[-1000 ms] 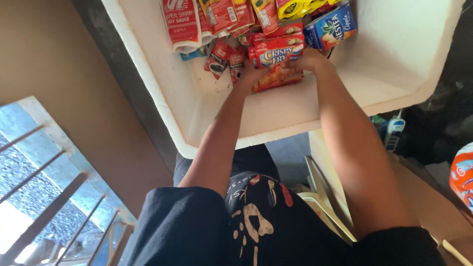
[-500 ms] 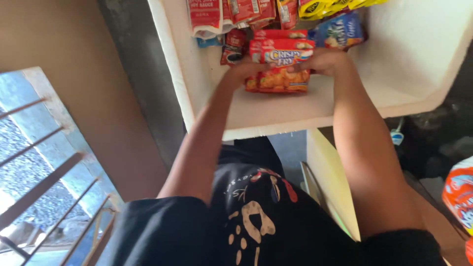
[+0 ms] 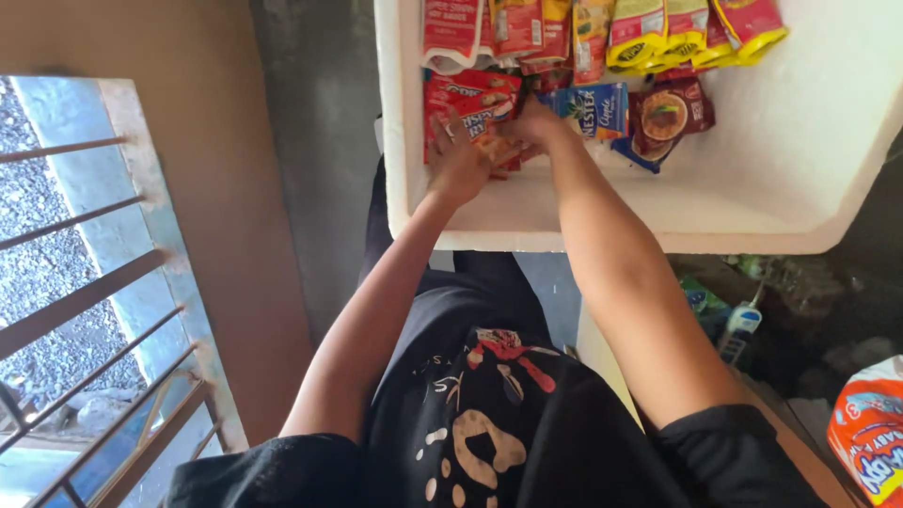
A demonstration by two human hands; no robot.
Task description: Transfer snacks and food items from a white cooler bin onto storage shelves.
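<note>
Both hands reach into a white foam box (image 3: 602,221). The left hand (image 3: 458,162) and right hand (image 3: 532,124) grip a red snack packet (image 3: 467,97) near the box's left wall, beside other packets (image 3: 640,113).

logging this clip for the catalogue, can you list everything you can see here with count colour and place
foam box: one, white, top of view, holds the packets
red snack packets: a few, red, left part of the box, under the hands
yellow-edged sachets: several, red and yellow, along the box's far side
blue sachet: one, blue, middle of the box
dark red sachet: one, dark red, right of the blue one
orange bag: one, orange and white, lower right edge
small bottle: one, white and blue, on the floor, right
window bars: several, rusty metal, left side
black printed shirt: one, bottom centre
left hand: on the red snack packets
right hand: grip on the same packets
</note>
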